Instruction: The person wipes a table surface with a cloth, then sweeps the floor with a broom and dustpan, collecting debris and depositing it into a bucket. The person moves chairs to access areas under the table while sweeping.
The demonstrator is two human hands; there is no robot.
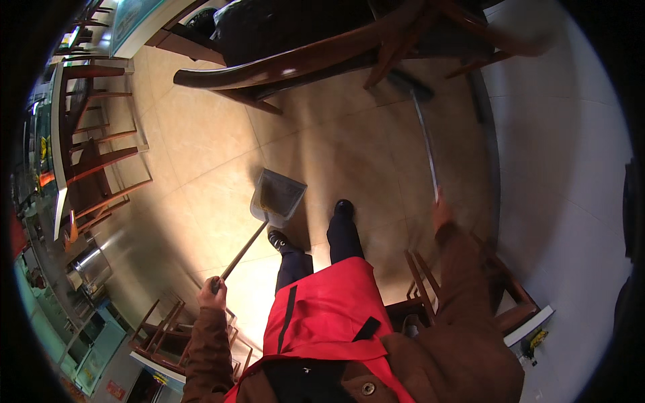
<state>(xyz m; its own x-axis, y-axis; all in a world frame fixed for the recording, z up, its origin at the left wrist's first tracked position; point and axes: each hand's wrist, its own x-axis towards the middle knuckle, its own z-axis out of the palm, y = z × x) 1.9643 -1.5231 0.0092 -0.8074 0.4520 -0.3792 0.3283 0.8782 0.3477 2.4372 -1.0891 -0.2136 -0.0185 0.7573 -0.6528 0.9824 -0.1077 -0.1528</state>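
Observation:
My left hand (212, 293) is closed round the top of a long handle. That handle runs down to a grey long-handled dustpan (278, 195) on the tiled floor, just ahead of my left shoe (277, 240). Some dark matter shows inside the pan, too indistinct to name. On the other side my right hand (443, 210) grips the thin metal stick of a broom (427, 141). Its dark, blurred head (410, 84) lies on the floor by a leg of the wooden chair, near the right wall.
A dark wooden chair (282, 70) with curved rails stands across the front. White-edged tables with several wooden chairs (108, 166) line the left. Behind my right arm are another wooden chair (514, 312) and a table edge (529, 326). A pale tiled wall (544, 151) bounds the right.

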